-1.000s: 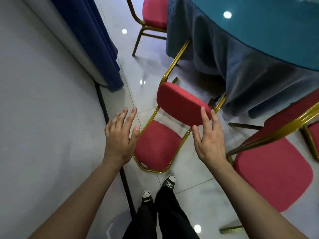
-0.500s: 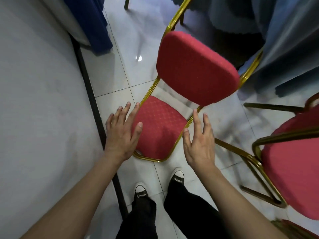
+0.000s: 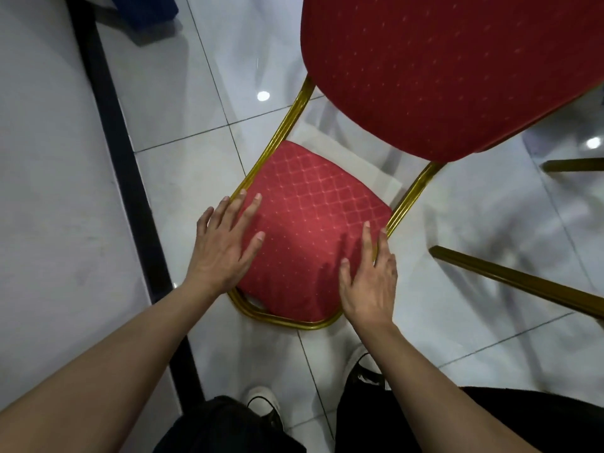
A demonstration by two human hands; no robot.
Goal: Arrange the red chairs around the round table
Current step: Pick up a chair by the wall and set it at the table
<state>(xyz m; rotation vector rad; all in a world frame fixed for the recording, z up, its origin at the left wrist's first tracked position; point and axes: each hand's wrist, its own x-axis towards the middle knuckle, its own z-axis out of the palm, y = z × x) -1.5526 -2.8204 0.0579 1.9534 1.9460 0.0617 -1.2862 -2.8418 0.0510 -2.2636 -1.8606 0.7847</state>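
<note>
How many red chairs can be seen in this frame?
1 for certain: the red chair lying tipped on the floor, both hands over it. Gold legs at the right edge likely belong to another, whose red padding is out of view.

The red chair [image 3: 313,230] stands on the white tiled floor [image 3: 183,103], its gold metal frame edging a diamond-patterned seat cushion. Its padded red backrest [image 3: 441,70] rises above the seat's far edge.

Over the red chair [image 3: 313,223], the left hand [image 3: 225,246] and right hand [image 3: 369,282] spread flat-fingered at the seat's two side edges, above white floor tiles [image 3: 183,93].
</note>
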